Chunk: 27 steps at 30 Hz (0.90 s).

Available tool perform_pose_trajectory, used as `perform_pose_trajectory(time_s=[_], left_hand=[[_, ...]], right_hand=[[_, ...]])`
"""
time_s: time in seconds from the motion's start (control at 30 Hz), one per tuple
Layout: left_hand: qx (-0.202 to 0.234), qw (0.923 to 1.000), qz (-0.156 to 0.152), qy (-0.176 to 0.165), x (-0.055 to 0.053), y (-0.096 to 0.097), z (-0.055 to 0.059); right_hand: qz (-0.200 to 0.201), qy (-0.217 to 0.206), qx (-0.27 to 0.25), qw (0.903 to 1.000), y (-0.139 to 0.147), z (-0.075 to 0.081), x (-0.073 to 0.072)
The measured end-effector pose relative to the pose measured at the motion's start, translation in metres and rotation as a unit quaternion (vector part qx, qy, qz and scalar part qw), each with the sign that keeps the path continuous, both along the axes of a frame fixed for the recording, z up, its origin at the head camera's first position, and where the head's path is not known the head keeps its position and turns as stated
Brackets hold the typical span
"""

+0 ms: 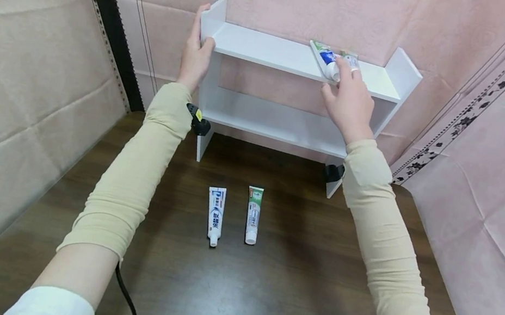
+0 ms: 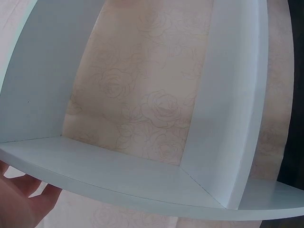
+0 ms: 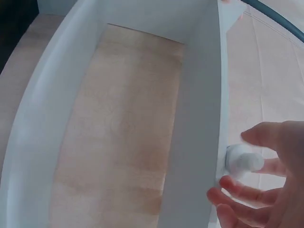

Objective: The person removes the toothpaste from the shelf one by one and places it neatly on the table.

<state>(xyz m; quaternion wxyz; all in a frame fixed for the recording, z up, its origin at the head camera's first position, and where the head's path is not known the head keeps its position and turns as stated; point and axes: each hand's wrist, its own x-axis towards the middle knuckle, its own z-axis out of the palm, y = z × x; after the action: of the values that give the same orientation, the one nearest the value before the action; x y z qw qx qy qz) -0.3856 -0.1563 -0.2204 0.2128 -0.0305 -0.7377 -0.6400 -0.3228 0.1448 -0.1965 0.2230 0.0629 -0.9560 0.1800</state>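
My left hand (image 1: 194, 60) grips the left side panel of a white two-tier shelf (image 1: 269, 50); in the left wrist view its fingers (image 2: 45, 199) curl at the panel's edge. On the top board lie a white, blue and green toothpaste tube (image 1: 324, 57) and, right of it, another tube (image 1: 351, 59) partly hidden by my right hand (image 1: 351, 101). That hand is at the board's front edge, fingers spread. The right wrist view shows a tube's white cap (image 3: 248, 161) jutting over the edge, between the thumb and fingers, with the thumb apart from it.
On the dark wooden table (image 1: 232, 286) in front of the shelf lie a white and blue toothpaste tube (image 1: 215, 215) and a green and white one (image 1: 252, 215). Pink cloth (image 1: 307, 1) hangs behind and at the sides. A black cable (image 1: 127, 295) runs by the left forearm.
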Motion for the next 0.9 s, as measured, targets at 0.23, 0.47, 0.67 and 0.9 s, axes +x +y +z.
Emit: perform_pose_trajectory(time_s=[0.23,0.47,0.67,0.9], left_hand=[[-0.005,1.0000,0.002,-0.003,-0.008,-0.002,-0.005],[0.000,1.0000,-0.006,-0.001,0.003,0.001,0.002],[0.001,1.0000,-0.008,-0.004,0.005,0.002,0.002],[0.005,1.0000,-0.007,-0.001,0.000,0.001,0.000]], right_hand=[[-0.016,0.008,-0.026,0.9995,-0.004,0.004,-0.005],[-0.031,-0.007,-0.007,0.9995,-0.005,0.003,-0.009],[-0.031,0.030,-0.014,0.9990,-0.004,0.000,-0.010],[-0.019,0.046,-0.031,0.9983,-0.004,-0.004,-0.009]])
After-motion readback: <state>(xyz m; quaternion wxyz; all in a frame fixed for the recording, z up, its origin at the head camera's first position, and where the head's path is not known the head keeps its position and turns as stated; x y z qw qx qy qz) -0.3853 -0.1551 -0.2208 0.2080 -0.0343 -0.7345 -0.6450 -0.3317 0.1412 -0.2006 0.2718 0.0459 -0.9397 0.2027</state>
